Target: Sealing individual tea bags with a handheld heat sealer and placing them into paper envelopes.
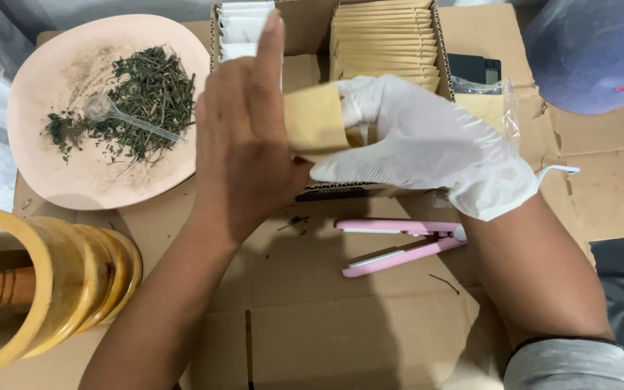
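pink plate [52,180]: dried herbs [149,97] | box [438,43]: kraft sachets [384,36]
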